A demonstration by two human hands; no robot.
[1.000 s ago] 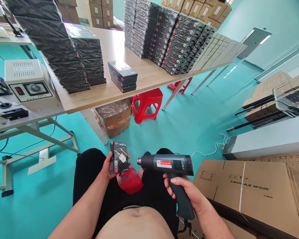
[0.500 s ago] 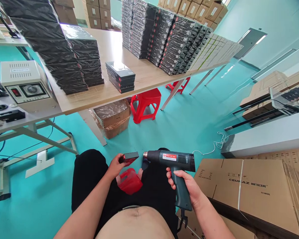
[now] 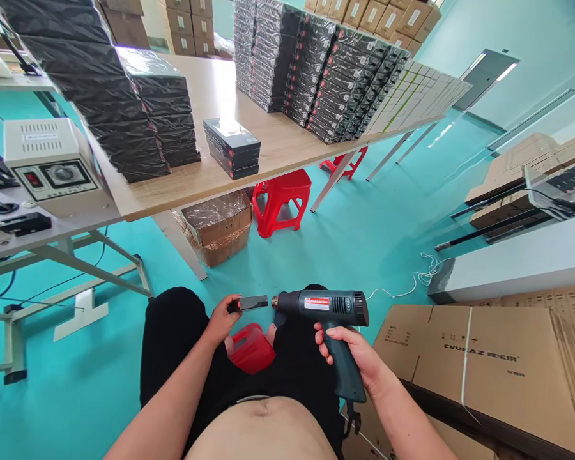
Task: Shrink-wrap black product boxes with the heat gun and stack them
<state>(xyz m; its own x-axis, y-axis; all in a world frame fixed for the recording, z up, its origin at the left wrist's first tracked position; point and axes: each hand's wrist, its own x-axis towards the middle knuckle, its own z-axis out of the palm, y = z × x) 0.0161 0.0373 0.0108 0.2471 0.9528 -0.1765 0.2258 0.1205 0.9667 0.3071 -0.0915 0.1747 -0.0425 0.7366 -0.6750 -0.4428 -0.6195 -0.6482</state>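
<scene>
My left hand (image 3: 224, 317) grips the near-left end of a small dark box (image 3: 253, 302), held in the air above my lap with a narrow side showing. In my right hand (image 3: 347, 354) is a dark green heat gun (image 3: 323, 308), its fingers wrapped round the handle. The gun's metal nozzle points left at the box's right end, a short gap apart. A low stack of similar black boxes (image 3: 231, 148) lies on the wooden table (image 3: 158, 199) in front of me.
Tall piles of wrapped black boxes (image 3: 158, 108) stand on the table. A beige control unit (image 3: 52, 166) is at the left. Under the table are a red stool (image 3: 282, 198) and an open carton (image 3: 215, 230). Flat cardboard cartons (image 3: 498, 364) lie at my right.
The box in my left hand has turned, so its red lower face no longer shows. The heat gun has shifted slightly left, closer to the box.
</scene>
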